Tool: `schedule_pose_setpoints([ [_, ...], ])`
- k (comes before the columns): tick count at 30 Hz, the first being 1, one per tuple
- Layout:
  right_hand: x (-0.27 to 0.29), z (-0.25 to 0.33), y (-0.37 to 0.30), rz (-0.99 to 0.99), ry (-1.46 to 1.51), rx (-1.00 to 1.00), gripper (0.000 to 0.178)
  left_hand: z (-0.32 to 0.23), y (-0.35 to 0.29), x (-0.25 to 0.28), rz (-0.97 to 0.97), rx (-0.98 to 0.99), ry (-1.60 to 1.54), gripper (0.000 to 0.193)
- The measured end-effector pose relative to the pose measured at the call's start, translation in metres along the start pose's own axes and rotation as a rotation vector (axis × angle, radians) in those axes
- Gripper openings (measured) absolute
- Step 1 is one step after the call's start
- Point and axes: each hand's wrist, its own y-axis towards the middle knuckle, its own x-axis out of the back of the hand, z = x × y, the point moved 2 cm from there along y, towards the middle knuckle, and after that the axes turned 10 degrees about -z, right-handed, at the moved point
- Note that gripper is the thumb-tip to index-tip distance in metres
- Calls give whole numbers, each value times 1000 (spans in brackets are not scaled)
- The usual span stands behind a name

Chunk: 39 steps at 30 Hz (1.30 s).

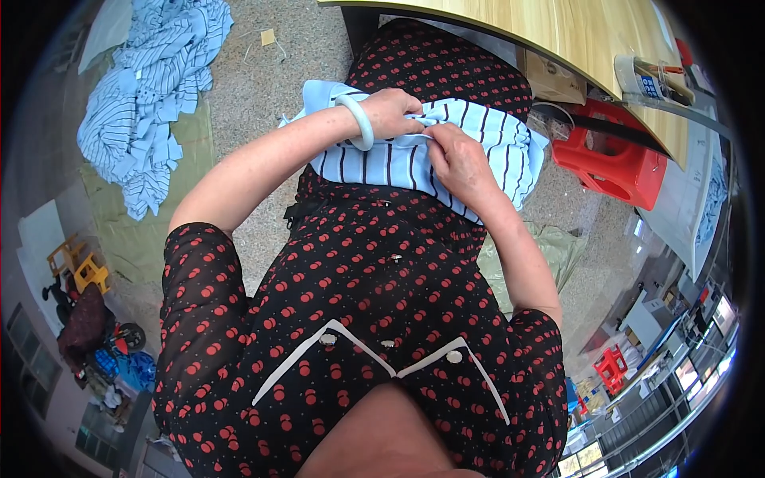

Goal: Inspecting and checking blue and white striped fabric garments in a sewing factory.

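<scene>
Across my lap lies a light blue garment (pixel 374 163) with dark stripes, its cloth gathered near the right end. My left hand (pixel 390 114), with a pale bangle (pixel 356 123) on the wrist, pinches a fold of it near the upper middle. Close beside it, my right hand (pixel 460 159) has thumb and forefinger closed on the same fold. The fingertips of both hands almost meet there. Whether anything small sits between them is hidden.
A heap of the same striped cloth (pixel 151 103) lies on the floor at left, partly over a greenish sheet (pixel 187 171). A wood-topped table (pixel 558 36) stands at the far right, holding a tape roll (pixel 635 77). Beneath its edge is a red plastic stool (pixel 610 163).
</scene>
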Motion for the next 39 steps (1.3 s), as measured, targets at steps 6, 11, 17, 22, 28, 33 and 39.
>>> schedule_pose_setpoints([
  [6,-2,-1,2,-68,35,-42,12,-4,0,0,-3,111,-85,27],
  [11,-2,-1,2,-128,37,-163,12,-6,-3,0,-12,245,-209,23],
  [17,-8,-4,0,-181,50,-165,12,-1,-8,-3,-32,327,-307,20],
  [22,-9,-5,-2,-268,-9,-63,13,-3,-9,-7,-121,278,-346,21],
  [28,-8,-2,-3,-271,-152,69,13,-22,-18,-2,-201,34,74,25],
  [33,-7,-1,-2,-296,-217,158,12,-30,-27,-7,-238,-49,157,23],
  [39,-10,-2,-2,-292,-229,163,10,-23,-30,-17,-294,-59,212,19],
])
